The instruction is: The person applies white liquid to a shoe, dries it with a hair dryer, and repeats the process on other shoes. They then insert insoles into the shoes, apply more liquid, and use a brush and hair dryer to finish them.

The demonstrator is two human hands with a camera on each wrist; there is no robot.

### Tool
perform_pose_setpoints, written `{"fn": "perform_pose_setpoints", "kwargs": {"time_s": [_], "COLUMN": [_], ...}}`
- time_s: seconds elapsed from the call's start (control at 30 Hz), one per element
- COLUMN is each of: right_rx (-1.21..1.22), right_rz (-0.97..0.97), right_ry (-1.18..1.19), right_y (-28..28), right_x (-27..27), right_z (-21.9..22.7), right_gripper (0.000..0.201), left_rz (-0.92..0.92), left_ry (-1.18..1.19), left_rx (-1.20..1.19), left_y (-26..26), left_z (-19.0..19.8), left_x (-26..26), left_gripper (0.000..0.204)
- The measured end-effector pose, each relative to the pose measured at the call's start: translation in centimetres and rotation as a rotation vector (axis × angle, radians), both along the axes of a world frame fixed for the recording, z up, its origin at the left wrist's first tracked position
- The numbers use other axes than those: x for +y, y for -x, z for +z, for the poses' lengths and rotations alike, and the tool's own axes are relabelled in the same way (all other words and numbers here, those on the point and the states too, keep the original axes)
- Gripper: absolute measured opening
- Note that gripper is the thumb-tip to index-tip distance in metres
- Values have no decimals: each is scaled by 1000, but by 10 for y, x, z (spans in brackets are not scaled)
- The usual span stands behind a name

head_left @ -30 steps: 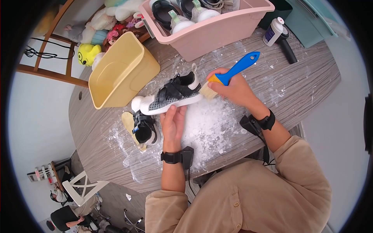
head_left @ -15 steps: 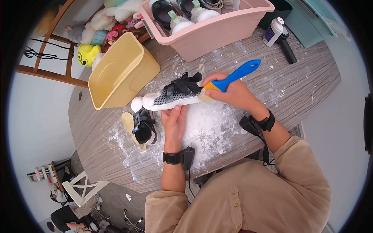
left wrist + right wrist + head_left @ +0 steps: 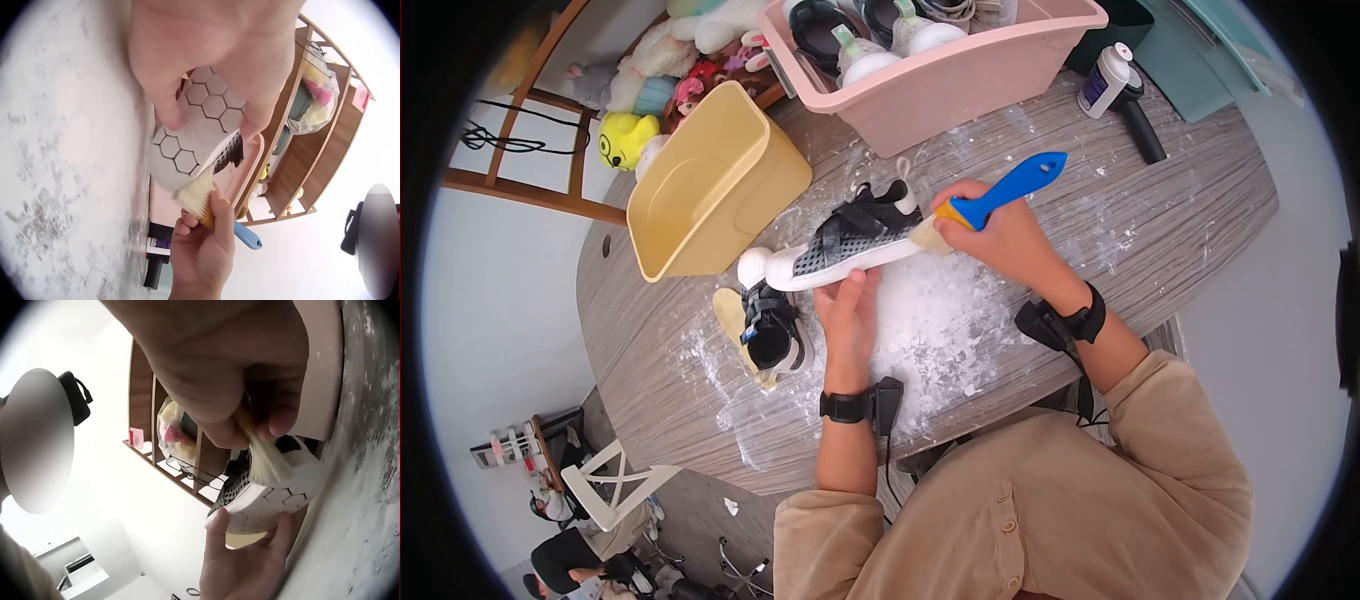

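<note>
"Where is the black-and-white shoe (image 3: 850, 250) held?"

"Above a powder-strewn table (image 3: 1170, 215), gripped from below between the thumb and fingers of the left hand (image 3: 850, 312)."

"And the blue-handled brush (image 3: 1022, 180)?"

"It is pinched near its bristles by the right hand (image 3: 1007, 245), well apart from the left; the bristles are set against the shoe's heel end."

"What is seen nearby?"

"A second shoe (image 3: 770, 335), rested on the table near a yellow bin (image 3: 778, 180)."

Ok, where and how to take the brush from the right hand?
Probably the blue handle, from the person's right, gripping across its slim length: it juts out clear, while the right hand pinches near the bristles.
</note>
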State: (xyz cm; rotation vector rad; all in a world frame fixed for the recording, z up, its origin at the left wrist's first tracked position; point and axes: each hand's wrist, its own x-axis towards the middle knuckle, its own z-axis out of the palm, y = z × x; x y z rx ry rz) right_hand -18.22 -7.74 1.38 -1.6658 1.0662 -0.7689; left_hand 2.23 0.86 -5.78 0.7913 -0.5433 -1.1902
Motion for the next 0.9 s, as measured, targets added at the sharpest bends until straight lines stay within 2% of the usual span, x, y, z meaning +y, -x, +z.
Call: {"fn": "perform_pose_setpoints", "kwargs": {"time_s": [0.1, 0.2, 0.3, 0.5, 0.6, 0.7, 0.8, 0.9], "right_rx": [-117, -207, -187, -72, -68, -185, -298, -303], "right_rz": [-17, 72, 179, -60, -106, -90, -25, 104], "right_ry": [-45, 52, 137, 17, -32, -51, -220, -91], "right_y": [3, 1, -4, 3, 6, 5, 5, -1], "right_x": [0, 2, 4, -8, -10, -10, -4, 0], "right_z": [5, 7, -5, -12, -7, -6, 5, -1], "right_gripper": [20, 20, 23, 23, 23, 22, 22, 20], "left_rz": [-1, -19, -24, -16, -39, -43, -37, -44], "left_ry": [-4, 2, -4, 16, 36, 24, 18, 11], "left_rx": [31, 33, 16, 47, 99, 88, 45, -35], "left_y": [0, -1, -1, -2, -1, -2, -2, -2], "left_z": [5, 3, 1, 2, 7, 6, 3, -3], "left_x": [-1, 0, 1, 1, 0, 0, 0, 1], "left_gripper": [39, 40, 39, 39, 40, 41, 41, 41]}}
